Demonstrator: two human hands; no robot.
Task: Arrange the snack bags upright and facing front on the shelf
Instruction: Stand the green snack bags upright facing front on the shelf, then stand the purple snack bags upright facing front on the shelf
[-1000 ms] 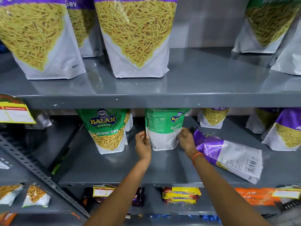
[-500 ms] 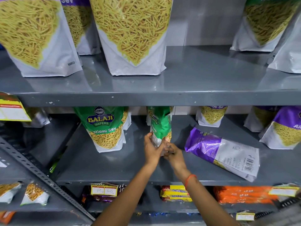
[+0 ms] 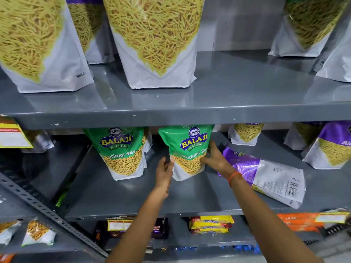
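Note:
A green Ratlami Sev bag (image 3: pixel 189 149) stands upright on the grey middle shelf (image 3: pixel 121 198), its printed front towards me. My left hand (image 3: pixel 164 172) grips its lower left edge and my right hand (image 3: pixel 215 158) holds its right side. A second green bag (image 3: pixel 121 150) of the same kind stands upright just to its left, front facing. A purple bag (image 3: pixel 264 173) lies flat on its side to the right, its back label up, touching my right wrist.
Large sev bags (image 3: pixel 155 40) stand on the upper shelf (image 3: pixel 228 109). Purple bags (image 3: pixel 330 147) stand at the right of the middle shelf, one smaller bag (image 3: pixel 246 132) behind. Biscuit packs (image 3: pixel 209 223) lie on the shelf below. A perforated metal bar (image 3: pixel 47 211) slants at the left.
The green bag has been turned from its back side, through edge-on, to front facing. Both hands moved with it; the right hand shifted from its lower edge to its right side.

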